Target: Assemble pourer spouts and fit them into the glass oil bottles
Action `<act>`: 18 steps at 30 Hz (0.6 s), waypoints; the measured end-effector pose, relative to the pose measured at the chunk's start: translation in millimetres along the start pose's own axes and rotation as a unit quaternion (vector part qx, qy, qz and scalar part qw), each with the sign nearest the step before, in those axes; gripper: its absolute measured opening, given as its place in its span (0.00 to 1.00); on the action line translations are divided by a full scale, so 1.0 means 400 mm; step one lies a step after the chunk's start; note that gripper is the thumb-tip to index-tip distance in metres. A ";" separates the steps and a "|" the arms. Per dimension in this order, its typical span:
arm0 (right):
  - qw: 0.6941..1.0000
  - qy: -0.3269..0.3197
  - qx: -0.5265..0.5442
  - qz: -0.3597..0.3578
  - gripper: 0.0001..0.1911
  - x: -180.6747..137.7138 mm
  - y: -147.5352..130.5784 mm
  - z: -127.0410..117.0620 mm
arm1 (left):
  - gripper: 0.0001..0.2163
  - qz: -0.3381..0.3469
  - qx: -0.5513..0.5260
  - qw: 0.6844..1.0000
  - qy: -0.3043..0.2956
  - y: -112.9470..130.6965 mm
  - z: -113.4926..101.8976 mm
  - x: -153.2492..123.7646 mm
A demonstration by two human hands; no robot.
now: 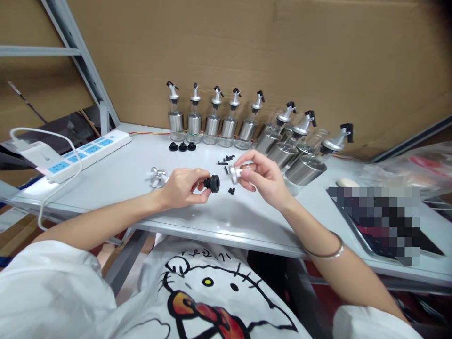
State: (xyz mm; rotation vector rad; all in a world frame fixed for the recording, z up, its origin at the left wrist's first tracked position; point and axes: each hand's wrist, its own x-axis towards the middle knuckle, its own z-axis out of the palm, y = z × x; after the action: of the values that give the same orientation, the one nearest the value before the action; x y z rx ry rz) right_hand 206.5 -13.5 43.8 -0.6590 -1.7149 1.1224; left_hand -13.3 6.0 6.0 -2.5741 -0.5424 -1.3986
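My left hand (187, 187) pinches a black ribbed rubber stopper (213, 183), its wide end turned to the right. Facing it across a small gap, a silver pourer spout (233, 174) is gripped in the fingers of my right hand (261, 176). Beside my left wrist lie more silver spouts (157, 177) on the table. Small black levers (226, 160) and tiny black plugs (231, 191) are scattered between and behind my hands. Farther back, three black stoppers (182, 147) sit in a row.
Several glass and steel oil bottles (212, 126) with pourers line the back of the grey table (197, 221), curving nearer on the right. A white power strip (88, 153) lies left. On the right are a tablet-like dark item (356, 226) and plastic bags (413, 165).
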 end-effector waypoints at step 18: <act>0.998 -0.060 0.000 0.012 0.14 -0.014 0.010 0.020 | 0.05 0.016 -0.007 1.000 -0.019 0.004 0.001 0.002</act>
State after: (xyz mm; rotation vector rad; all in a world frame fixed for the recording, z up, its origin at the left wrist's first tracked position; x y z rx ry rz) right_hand 201.4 -19.3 36.9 -0.6229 -1.8126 1.1997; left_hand -12.1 5.0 6.7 -2.6136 -0.4958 -1.3492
